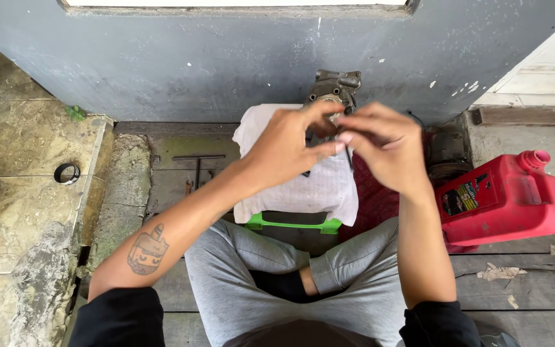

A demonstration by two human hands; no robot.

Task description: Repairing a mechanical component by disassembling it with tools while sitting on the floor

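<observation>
- Weathered wooden floor planks (pixel 534 283) are carrying the scene, and a blue-grey painted wall (pixel 194 58) is closing it off behind; we are sitting cross-legged in grey trousers, looking down at our own hands.
- We are holding our left hand (pixel 284 144) and right hand (pixel 387 144) together above a white cloth (pixel 319 189), which is draping over a green plastic stool (pixel 290 223).
- Our left grip is pressing thumb and forefinger together, and our right grip is meeting it fingertip to fingertip; both appear to be pinching one small part (pixel 336 136), too tiny and too hidden for us to name.
- We are judging that part to be light, stiff and easy to drop, so we are favouring a hold at its ends with the fingertips, kept over the cloth.
- A grey metal engine casting (pixel 334 87) is standing just behind the hands, against the wall; we are judging it heavy and rigid.
- A red plastic jerrycan (pixel 509 199) is lying tilted to our right, near a red cloth (pixel 374 202).
- A dark T-handle wrench (pixel 198 164) is lying on the planks to our left, and a black ring (pixel 67 173) is resting well apart on the stone tiles (pixel 14 141).
</observation>
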